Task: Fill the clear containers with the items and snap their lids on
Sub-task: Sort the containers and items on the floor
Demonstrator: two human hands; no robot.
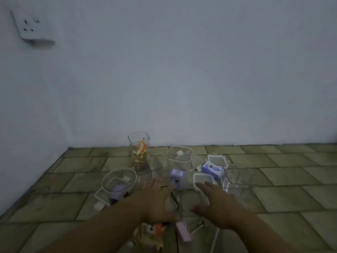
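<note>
**Clear containers grouped on a tiled floor at the wall base**

The clear containers are standing in a loose cluster on the floor point(273, 198), which is showing greenish-grey rectangular tiles with dark joints. The room is dim. A plain pale wall point(182, 70) is rising behind the cluster and meeting a second wall at the left corner, where a white socket plate point(29, 24) is hanging.

1. The tall container point(139, 152) is standing nearest the wall, uncovered, with orange-patterned packets inside.
2. The centre container point(179, 157) is standing upright with a lid sitting on top and a purple box point(177, 177) showing through its side.
3. The round container point(119, 180) is sitting to the left, with a lilac item inside.
4. The right container point(235, 179) is standing uncovered, beside a blue-purple box point(212, 169).
5. A loose white-rimmed lid point(203, 181) is lying in front of that box.

The left hand point(156, 201) is reaching forward, palm down, towards the middle of the cluster; blur is preventing any reading of whether it is grasping something. The right hand point(217, 203) is hovering with fingers straight and spread, released, its fingertips overlapping the loose lid.

Nearest the person, more patterned packets point(151, 234) and a pink bar point(183, 231) are lying on the tiles.
</note>
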